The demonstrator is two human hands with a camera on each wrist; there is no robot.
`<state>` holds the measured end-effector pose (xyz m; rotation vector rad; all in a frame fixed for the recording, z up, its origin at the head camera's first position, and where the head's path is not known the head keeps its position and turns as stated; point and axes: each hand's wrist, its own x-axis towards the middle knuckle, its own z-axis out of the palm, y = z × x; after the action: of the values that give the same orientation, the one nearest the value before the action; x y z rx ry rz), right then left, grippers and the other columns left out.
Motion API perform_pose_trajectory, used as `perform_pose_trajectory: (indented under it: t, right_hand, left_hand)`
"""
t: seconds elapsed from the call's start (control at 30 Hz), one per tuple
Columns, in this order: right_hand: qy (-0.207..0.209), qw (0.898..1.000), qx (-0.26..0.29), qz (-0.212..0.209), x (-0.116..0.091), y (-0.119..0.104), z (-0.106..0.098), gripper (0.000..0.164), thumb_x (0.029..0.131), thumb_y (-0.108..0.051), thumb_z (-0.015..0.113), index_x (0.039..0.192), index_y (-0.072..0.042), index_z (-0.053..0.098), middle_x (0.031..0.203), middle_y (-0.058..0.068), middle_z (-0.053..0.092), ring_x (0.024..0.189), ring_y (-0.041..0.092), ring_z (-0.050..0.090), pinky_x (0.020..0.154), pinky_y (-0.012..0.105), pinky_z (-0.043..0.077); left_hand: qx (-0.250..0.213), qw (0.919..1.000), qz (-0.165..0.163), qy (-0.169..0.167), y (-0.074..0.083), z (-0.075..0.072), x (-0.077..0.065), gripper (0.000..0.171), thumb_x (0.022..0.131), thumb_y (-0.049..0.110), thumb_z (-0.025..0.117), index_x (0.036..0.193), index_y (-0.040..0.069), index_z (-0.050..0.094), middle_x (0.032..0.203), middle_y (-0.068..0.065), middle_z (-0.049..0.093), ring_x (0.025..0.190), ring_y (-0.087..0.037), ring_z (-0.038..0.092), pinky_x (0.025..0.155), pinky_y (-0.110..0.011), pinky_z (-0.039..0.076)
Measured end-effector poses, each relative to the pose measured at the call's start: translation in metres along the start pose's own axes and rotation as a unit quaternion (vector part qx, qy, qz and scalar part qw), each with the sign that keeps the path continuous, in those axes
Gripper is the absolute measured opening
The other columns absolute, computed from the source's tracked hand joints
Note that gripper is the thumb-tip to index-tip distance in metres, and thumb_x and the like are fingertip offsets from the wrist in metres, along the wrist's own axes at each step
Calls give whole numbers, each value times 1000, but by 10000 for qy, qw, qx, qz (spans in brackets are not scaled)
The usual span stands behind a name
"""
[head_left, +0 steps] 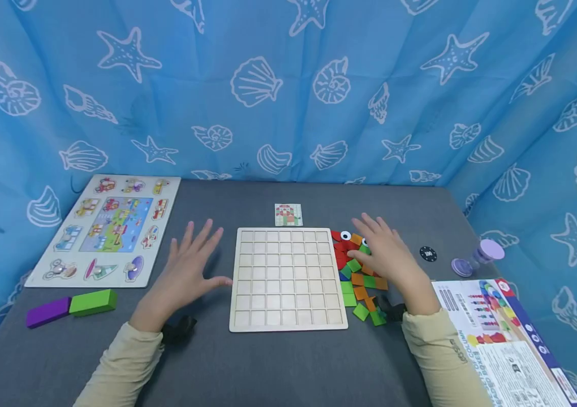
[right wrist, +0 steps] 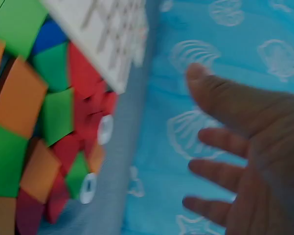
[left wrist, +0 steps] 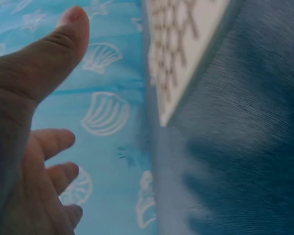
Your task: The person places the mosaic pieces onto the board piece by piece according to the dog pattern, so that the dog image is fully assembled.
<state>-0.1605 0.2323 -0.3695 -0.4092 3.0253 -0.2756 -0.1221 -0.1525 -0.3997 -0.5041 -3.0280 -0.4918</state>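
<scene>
A square wooden grid board (head_left: 288, 280) lies on the dark cloth, its cells bare. My left hand (head_left: 185, 278) hovers left of it, fingers spread and holding nothing; the thumb tip reaches the board's left edge in the head view, and whether it touches cannot be told. Over the right side, my right hand (head_left: 386, 252) is spread above a pile of coloured tiles (head_left: 358, 279) in red, orange, green and blue, some with eye marks. The right wrist view shows these tiles (right wrist: 19, 93) apart from the fingers. Behind the board lies a small pattern card (head_left: 288, 215).
At left are a picture peg puzzle (head_left: 115, 226), a purple block (head_left: 48, 312) and a green block (head_left: 93, 303). At right are a black round disc (head_left: 428, 254), a purple hourglass-shaped object (head_left: 478, 258) and a printed box (head_left: 507, 339). A blue curtain (head_left: 288, 85) borders the back.
</scene>
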Motion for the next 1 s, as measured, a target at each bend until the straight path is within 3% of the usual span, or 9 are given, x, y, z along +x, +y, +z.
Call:
perform_pose_trajectory:
  t: [0.27,0.47,0.67,1.0]
  right_hand:
    - [-129,9987,265,-407,36,3,16,57,82,-28,64,132,-9,43,136,13,39,124,31,36,95,51,35]
    - [-355,9972,204,-630,58,9,28,44,83,-19,63,125,-12,52,128,13,47,118,30,42,92,47,39]
    - [-559,9970,221,-496,70,11,37,38,84,-13,60,122,-13,55,127,13,49,118,31,42,92,48,38]
    - [-316,9982,51,-508,80,11,43,30,82,-20,63,112,-13,62,106,10,60,94,25,54,80,43,45]
  left_hand:
    - [-443,9962,581,-470,-14,23,10,104,58,55,73,142,19,23,149,-1,14,135,-35,3,97,-66,10]
    - [-645,9893,881,-972,-16,35,9,105,54,59,72,141,21,28,147,0,20,135,-33,6,98,-64,13]
    - [-790,9832,932,-1353,-15,38,7,102,54,59,70,140,22,31,147,1,21,135,-34,9,97,-65,14]
    - [-822,9845,821,-1314,-15,41,7,102,53,58,72,139,22,31,147,0,20,135,-34,9,97,-65,12]
